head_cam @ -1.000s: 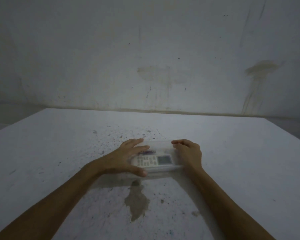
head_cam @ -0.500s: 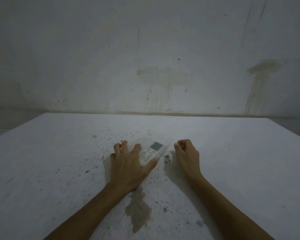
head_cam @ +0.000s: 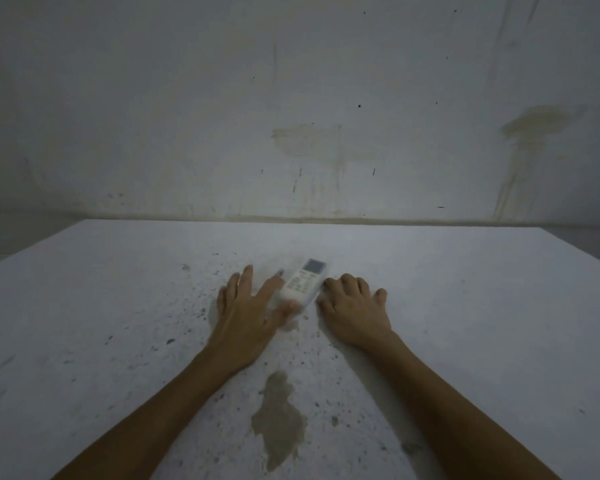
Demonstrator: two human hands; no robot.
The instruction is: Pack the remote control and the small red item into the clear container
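Head view, change since a second ago: clear container (head_cam: 300, 296) with remote control (head_cam: 303, 284) inside has turned from crosswise to lengthwise, screen end far. Left hand (head_cam: 248, 308) lies spread on the surface (head_cam: 101, 306), fingers wide, thumb touching the container; right hand (head_cam: 355, 311) rests beside it, fingers curled, holding nothing. Red item not discernible; packing judged near complete.
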